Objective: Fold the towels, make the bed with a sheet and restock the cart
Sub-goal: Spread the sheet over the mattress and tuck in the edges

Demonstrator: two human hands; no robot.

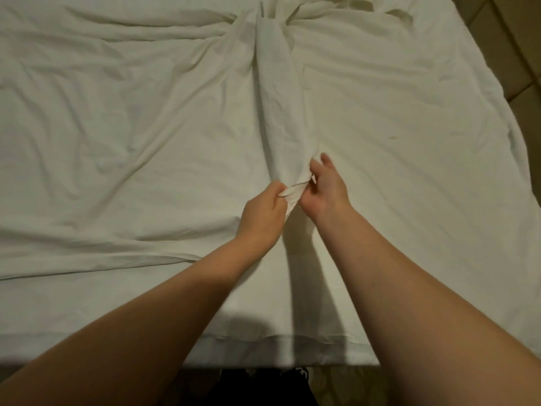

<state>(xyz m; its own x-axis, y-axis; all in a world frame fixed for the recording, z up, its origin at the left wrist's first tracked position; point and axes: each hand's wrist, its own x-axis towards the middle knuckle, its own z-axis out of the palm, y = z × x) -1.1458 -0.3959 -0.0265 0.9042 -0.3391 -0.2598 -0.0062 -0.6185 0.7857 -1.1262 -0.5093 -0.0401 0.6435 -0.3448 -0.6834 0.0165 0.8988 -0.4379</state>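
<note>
At centre frame, just below the middle, we note the fingers of the left hand curled tight, pinching the near end of a gathered ridge in the white sheet. The right hand meets the same end from the other side. One or two of its fingers seem to nip the hem, and the rest are lifted and loosely spread. The hands almost touch, with a strip of hem between them.

Outward from the grip, the ridge runs straight up the frame to top centre, where it breaks into a knot of folds. Its long axis points directly away from the fingers. The rest of the sheet lies spread over the bed, heavily creased at left and smoother at right. Its near edge crosses the lower frame just short of the mattress edge. Tiled floor shows at upper right and dark shoes at bottom centre. We see no towels or cart.

Our judgement is that this is the bed-making step and that the sheet is not yet flat. Both hands sit equally near the ridge's end, and the left has the firmer hold. The slack lies along that one line, so the next move likely means drawing it toward the lower frame or parting the hands sideways.
</note>
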